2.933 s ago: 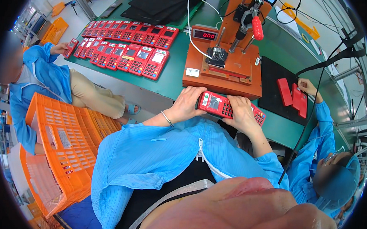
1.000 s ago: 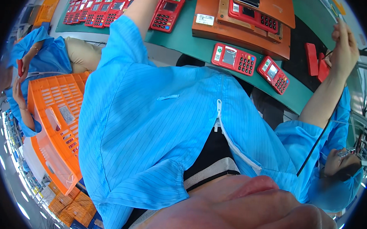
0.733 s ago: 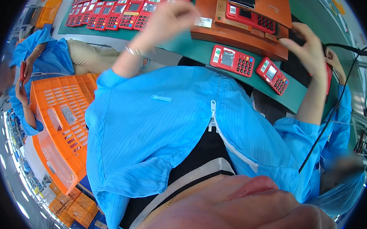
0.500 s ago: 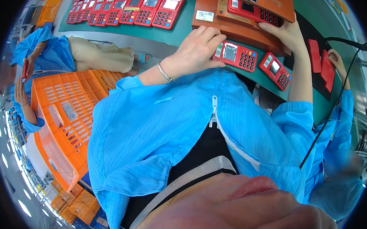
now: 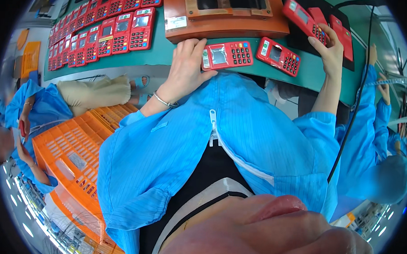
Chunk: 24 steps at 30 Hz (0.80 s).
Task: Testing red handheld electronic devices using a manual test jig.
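Observation:
My right hand [image 5: 330,51] grips a red card payment terminal [image 5: 303,20] by its keypad end, tilted and raised at the right end of the orange-brown fixture box [image 5: 226,26]. Thumb and fingers close around its sides. My left hand [image 5: 184,71] is at the left end of another red terminal [image 5: 229,54] lying on the bench edge, thumb at its near corner and index finger at its far corner. To the right of that one lies a third red terminal [image 5: 278,56], turned at a slant. Two dark recesses show in the top of the fixture box.
Rows of red terminals [image 5: 121,30] cover the left of the green bench [image 5: 159,57]. Red casings [image 5: 341,35] lie on a black mat at right, beside a black cable [image 5: 368,57]. Orange crates [image 5: 71,144] stand at my left. Co-workers in blue are on both sides.
My right hand has lifted the terminal off the fixture box and carried it rightward. My left hand stays at the end of the bench-edge terminal. The view has shifted.

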Each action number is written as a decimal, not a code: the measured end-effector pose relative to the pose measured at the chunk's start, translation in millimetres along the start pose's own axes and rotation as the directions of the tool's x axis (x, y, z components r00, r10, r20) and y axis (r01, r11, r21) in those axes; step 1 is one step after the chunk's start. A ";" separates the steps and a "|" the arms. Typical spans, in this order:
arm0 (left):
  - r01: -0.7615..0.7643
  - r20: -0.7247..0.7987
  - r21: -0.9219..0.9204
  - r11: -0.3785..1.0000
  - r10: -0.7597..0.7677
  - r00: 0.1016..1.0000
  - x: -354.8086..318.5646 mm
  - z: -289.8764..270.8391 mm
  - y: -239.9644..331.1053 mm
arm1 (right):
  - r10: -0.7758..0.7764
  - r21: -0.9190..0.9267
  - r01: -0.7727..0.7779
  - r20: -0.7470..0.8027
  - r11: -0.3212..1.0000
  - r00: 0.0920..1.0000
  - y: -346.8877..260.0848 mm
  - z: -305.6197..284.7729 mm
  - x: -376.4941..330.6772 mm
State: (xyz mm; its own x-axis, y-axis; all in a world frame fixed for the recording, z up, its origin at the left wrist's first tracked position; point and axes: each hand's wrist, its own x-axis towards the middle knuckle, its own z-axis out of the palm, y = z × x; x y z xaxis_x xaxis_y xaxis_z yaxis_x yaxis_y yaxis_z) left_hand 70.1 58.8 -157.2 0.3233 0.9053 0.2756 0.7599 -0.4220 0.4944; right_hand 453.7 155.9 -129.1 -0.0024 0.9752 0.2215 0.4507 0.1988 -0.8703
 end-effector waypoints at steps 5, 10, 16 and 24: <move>-0.032 0.018 -0.058 0.998 0.033 0.999 -2.3 -0.4 -4.4 | -0.017 -0.352 -0.102 -0.320 0.930 0.947 19.6 13.5 -16.2; -0.015 -0.058 -0.179 0.984 0.005 0.998 -15.8 -29.8 -1.7 | -0.092 -0.502 -0.097 -0.339 0.860 0.936 31.1 25.3 -8.6; -0.023 -0.201 -0.307 0.951 -0.042 0.979 -4.7 -75.8 -22.4 | 0.506 -0.004 -0.510 -0.125 0.860 0.854 52.7 -9.9 13.3; 0.008 -0.194 -0.344 0.939 -0.079 0.978 58.1 -84.1 -45.7 | 0.063 -0.907 -0.050 -0.026 0.418 0.998 31.3 15.5 6.6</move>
State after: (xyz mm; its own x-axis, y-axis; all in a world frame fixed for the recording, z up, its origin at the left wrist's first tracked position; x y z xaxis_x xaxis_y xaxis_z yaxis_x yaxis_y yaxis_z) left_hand 6.7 126.5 -94.5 0.1464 0.9089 0.3905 0.5219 -0.4063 0.7500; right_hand 454.0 170.1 -161.8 0.0497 0.9829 0.1773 0.9982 -0.0549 0.0245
